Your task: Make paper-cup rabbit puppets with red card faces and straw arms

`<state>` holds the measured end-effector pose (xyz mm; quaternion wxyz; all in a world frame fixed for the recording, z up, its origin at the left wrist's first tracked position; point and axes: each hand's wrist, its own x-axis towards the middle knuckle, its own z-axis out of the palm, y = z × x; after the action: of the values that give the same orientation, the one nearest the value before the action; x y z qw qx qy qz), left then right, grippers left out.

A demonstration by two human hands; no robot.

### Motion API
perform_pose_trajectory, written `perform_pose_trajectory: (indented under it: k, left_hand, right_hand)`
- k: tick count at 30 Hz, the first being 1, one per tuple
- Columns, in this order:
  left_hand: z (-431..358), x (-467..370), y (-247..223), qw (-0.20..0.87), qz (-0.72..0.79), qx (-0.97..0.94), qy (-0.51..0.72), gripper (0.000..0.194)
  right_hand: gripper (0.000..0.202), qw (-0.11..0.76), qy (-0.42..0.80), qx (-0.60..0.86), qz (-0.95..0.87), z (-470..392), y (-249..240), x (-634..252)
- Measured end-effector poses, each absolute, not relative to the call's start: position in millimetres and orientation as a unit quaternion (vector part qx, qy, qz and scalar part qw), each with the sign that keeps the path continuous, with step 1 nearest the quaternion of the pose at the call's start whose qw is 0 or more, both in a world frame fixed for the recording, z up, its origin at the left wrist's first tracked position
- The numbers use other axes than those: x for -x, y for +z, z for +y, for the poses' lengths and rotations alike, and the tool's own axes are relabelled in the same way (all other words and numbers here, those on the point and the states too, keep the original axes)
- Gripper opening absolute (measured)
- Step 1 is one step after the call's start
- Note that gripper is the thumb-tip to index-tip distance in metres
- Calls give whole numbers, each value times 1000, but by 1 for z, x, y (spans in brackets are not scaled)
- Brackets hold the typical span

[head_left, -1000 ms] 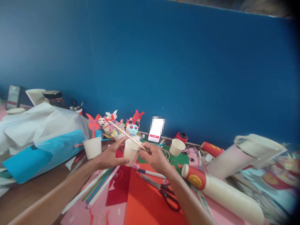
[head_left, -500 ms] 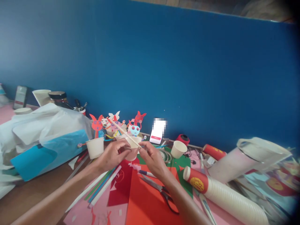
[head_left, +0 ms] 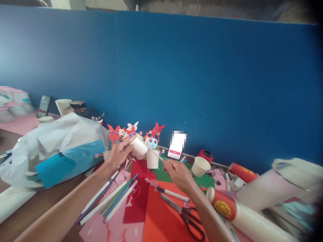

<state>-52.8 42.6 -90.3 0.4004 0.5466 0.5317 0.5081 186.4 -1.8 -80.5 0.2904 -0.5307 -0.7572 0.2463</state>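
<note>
The white paper cup point(head_left: 140, 147) is held tilted in the left hand point(head_left: 120, 154), whose thumb and fingers close around its left side, raised in front of the paper figures at the middle of the bench point(head_left: 54, 222). The right hand point(head_left: 178, 172) pinches the near end of a thin pale stick point(head_left: 154, 152), which slants up and leftward to the cup's right side; whether the two touch cannot be told.

Just beyond and to the right of the held cup stands another cup point(head_left: 152, 161), with a light-blue paper face point(head_left: 152, 143) above it. On the far side, left of that, are a red long-eared figure point(head_left: 114, 135) and others partly hidden; a red figure point(head_left: 158, 129) rises farther right. A phone point(head_left: 174, 153) leans to the right of the group, and an open cup point(head_left: 200, 167) sits on green paper point(head_left: 165, 173) farther right.

Nearer the person lie a dark red sheet point(head_left: 135, 211) and an orange sheet point(head_left: 157, 215), with a marker point(head_left: 174, 194) and black-handled scissors point(head_left: 182, 211) on the orange one. Coloured strips point(head_left: 121, 198) lie to their left. At the right, a red-banded sleeve of stacked cups point(head_left: 254, 213) stretches toward the near edge, beside a white pitcher point(head_left: 264, 186). A plastic bag point(head_left: 73, 129) and blue folder point(head_left: 57, 168) fill the left; a blue partition point(head_left: 202, 77) closes the far side.
</note>
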Motion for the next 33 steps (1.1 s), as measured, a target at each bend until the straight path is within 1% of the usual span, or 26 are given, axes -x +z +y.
perform_pose_trajectory:
  k: [5,10,18,24,28,33]
  left_hand:
    - [40,56,-86,388,539,-543,515,20]
    - [35,56,-78,354,545,-570,503,19]
    - [27,53,-73,248,570,-624,474,19]
    - [26,53,-78,133,563,-667,470,21]
    - [27,54,-78,133,565,-668,466,22]
    - [26,55,-74,166,581,-660,446,24]
  right_hand:
    - [40,247,224,530,-780,-5,-76,-187]
    - [42,239,202,526,-791,-7,-80,-185]
    - [41,236,186,534,-790,-6,-84,-184]
    - [40,220,146,546,-795,-4,-87,-181]
    - [40,217,137,547,-797,-4,-87,-181]
    - [41,221,139,547,-795,-5,-85,-183]
